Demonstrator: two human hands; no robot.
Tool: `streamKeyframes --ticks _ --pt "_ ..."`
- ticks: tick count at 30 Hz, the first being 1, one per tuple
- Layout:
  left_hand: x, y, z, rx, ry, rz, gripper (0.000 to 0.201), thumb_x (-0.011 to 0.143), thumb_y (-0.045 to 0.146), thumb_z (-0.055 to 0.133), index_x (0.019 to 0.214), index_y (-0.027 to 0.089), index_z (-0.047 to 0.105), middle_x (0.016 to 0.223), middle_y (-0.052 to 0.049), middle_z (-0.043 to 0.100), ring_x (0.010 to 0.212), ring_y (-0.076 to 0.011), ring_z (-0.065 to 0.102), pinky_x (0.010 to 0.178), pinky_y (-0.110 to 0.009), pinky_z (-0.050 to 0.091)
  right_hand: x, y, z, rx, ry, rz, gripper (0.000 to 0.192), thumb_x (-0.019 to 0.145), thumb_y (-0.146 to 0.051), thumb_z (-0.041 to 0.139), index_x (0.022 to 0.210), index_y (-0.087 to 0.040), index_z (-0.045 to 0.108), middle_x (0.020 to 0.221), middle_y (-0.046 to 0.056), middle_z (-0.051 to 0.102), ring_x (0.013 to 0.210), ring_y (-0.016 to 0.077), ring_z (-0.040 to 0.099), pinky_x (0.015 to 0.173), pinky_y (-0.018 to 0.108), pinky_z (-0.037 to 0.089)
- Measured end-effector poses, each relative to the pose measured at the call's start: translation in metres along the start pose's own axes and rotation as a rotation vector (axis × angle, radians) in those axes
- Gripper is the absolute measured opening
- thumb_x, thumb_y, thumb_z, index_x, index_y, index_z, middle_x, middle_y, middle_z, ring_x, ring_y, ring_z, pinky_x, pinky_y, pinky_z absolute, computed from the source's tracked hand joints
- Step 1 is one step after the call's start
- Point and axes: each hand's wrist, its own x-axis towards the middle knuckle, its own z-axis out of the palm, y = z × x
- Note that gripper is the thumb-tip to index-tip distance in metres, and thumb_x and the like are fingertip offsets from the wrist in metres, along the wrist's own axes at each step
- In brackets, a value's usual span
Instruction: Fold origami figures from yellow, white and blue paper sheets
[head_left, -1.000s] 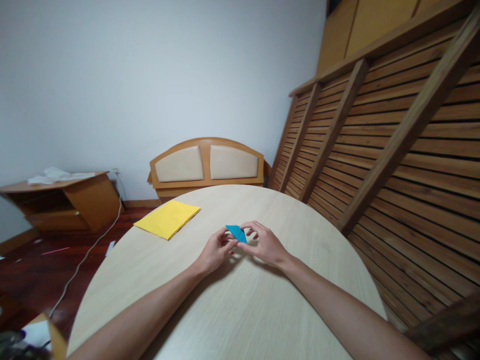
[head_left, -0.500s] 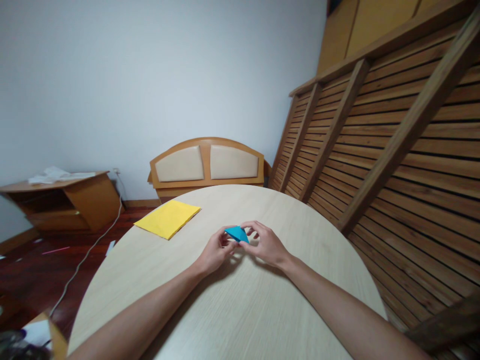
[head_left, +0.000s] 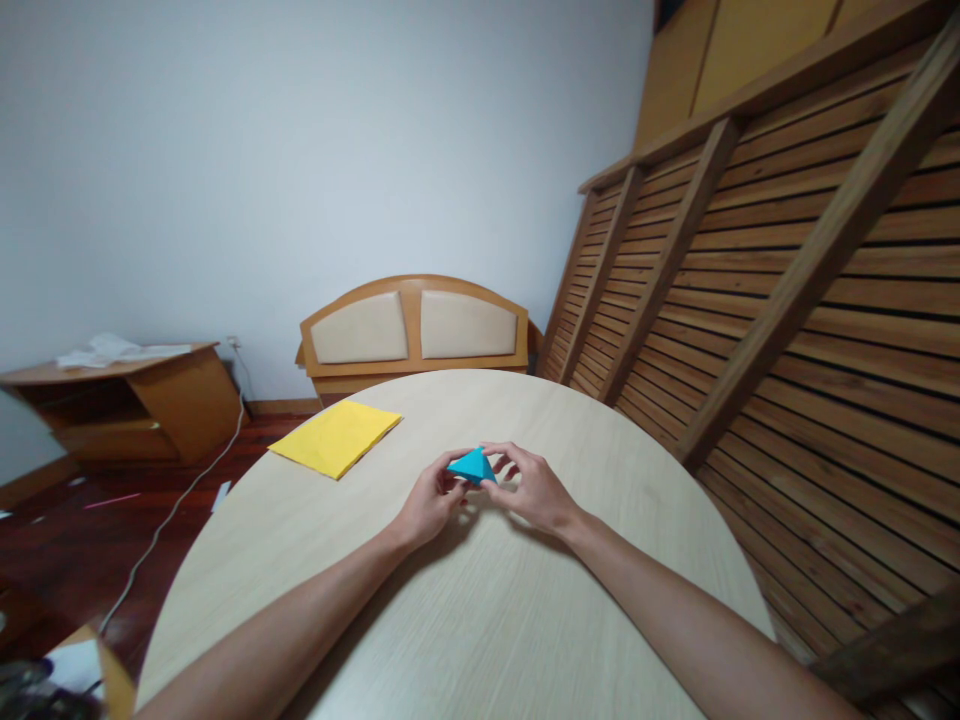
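A small piece of blue folded paper (head_left: 472,465), roughly triangular, is held between both hands just above the pale round table (head_left: 480,620). My left hand (head_left: 429,503) pinches its left side between thumb and fingers. On the other side, my right hand (head_left: 534,490) grips the right corner, thumb below and index finger at the top. The paper's underside and some of the fingertips are hidden.
Yellow square paper (head_left: 335,438) lies at the table's left rim. A wooden headboard (head_left: 414,330) stands behind the table, and a slatted wooden frame (head_left: 735,330) leans on the right. At left are a low cabinet (head_left: 187,400) and a white cable (head_left: 176,510) across the floor.
The blue folded paper has tilted and opened up slightly, so more of its front face shows. Both hands stay in nearly the same place.
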Motion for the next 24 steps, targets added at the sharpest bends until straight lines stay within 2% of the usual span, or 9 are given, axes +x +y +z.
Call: streamKeyframes --ticks 8,13,17,20,24 --pt "0.0007 -0.0065 -0.0052 0.050 -0.003 0.024 0.052 0.084 0.043 0.069 0.126 0.016 0.055 0.111 -0.014 0.069 0.090 -0.0223 0.067 0.065 -0.026 0.052 -0.0006 0.0025 0.0008 0.049 -0.005 -0.012 0.040 0.079 -0.020 0.066 0.118 -0.023 0.059 0.126 0.009 0.065 0.088 0.0165 0.066 0.074 0.031 0.055" --pt "0.0003 -0.0030 -0.0066 0.030 -0.015 0.010 0.053 0.083 0.042 0.069 0.127 0.016 0.056 0.114 -0.015 0.069 0.098 -0.0256 0.067 0.066 -0.027 0.053 -0.0010 0.0031 0.0019 0.113 -0.027 -0.028 0.034 0.081 -0.017 0.060 0.115 -0.022 0.061 0.134 0.010 0.061 0.090 0.0162 0.067 0.073 0.030 0.056" --pt "0.0008 -0.0009 -0.0073 0.045 0.004 0.010 0.046 0.083 0.037 0.068 0.124 0.017 0.061 0.112 -0.014 0.070 0.097 -0.0251 0.067 0.067 -0.027 0.054 -0.0012 0.0029 0.0019 0.151 -0.048 0.002 0.032 0.085 -0.016 0.054 0.115 -0.023 0.063 0.139 0.012 0.057 0.088 0.0156 0.069 0.073 0.029 0.057" --pt "0.0016 -0.0030 -0.0078 0.063 0.037 0.005 0.044 0.083 0.037 0.066 0.121 0.017 0.064 0.109 -0.013 0.071 0.093 -0.0234 0.067 0.066 -0.028 0.054 -0.0008 0.0048 0.0026 0.185 -0.041 0.016 0.034 0.086 -0.013 0.050 0.115 -0.023 0.065 0.141 0.011 0.055 0.105 0.0193 0.067 0.078 0.031 0.056" --pt "0.0020 -0.0074 -0.0089 0.089 0.071 0.016 0.040 0.084 0.038 0.063 0.116 0.016 0.067 0.108 -0.013 0.072 0.089 -0.0224 0.068 0.066 -0.029 0.055 -0.0004 0.0095 0.0045 0.202 -0.024 0.026 0.037 0.086 -0.011 0.047 0.113 -0.024 0.068 0.140 0.009 0.056 0.126 0.0214 0.056 0.089 0.035 0.055"
